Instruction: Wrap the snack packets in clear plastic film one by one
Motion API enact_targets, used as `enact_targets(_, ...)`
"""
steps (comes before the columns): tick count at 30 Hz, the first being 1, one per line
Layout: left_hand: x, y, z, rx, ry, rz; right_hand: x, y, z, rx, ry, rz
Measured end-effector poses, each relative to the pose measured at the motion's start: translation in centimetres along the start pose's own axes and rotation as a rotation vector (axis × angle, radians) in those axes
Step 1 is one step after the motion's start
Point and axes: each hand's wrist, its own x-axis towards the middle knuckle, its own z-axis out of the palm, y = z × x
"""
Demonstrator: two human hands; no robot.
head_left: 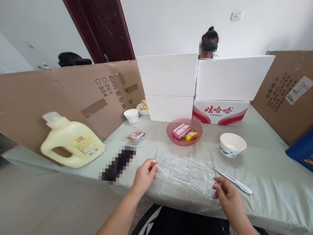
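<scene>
as left hand (pixel 146 173) and right hand (pixel 228 195) pinch | clear plastic (pixel 186 174): between

Left hand (pixel 145 172) and right hand (pixel 228 194) pinch opposite ends of clear plastic film (pixel 186 175), spread over cloth-covered surface (pixel 271 154). White utility knife (pixel 235 182) beside right hand; pink bowl (pixel 183 142) beyond, holding packets (pixel 181 131).
</scene>
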Motion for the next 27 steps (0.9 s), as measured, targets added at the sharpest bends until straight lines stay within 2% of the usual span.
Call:
enact_targets(4,2.9,-0.6,2.5,0.477,0.018,-0.056,2.3,-0.4,1.6,-0.351,0.091,-0.002)
enact_targets(8,3.3,-1.6,4.1,0.764,-0.014,-0.068,2.8,-0.4,2.5,-0.629,0.084,0.03)
enact_targets(12,2.9,-2.0,4.2,0.843,-0.022,-0.055,2.8,-1.1,2.2,-0.711,0.008,0.084)
enact_targets(14,3.1,-1.5,3.8,0.882,-0.065,-0.041,3.0,-1.7,1.7,-0.747,-0.029,0.105)
enact_targets(18,4.1,-0.1,3.3,0.989,-0.135,-0.022,4.0,-2.7,1.0,-0.825,-0.018,0.095)
enact_targets(23,5.1,0.2,3.8,1.074,-0.236,-0.044,5.1,-2.9,1.3,-0.847,-0.076,0.094)
enact_targets(25,5.1,0.3,3.9,1.082,-0.237,-0.041,5.2,-2.8,1.4,-0.834,-0.076,0.11)
enact_targets(27,4.8,0.9,3.9,1.076,-0.162,0.02,5.3,-2.8,1.6,-0.829,-0.08,0.113)
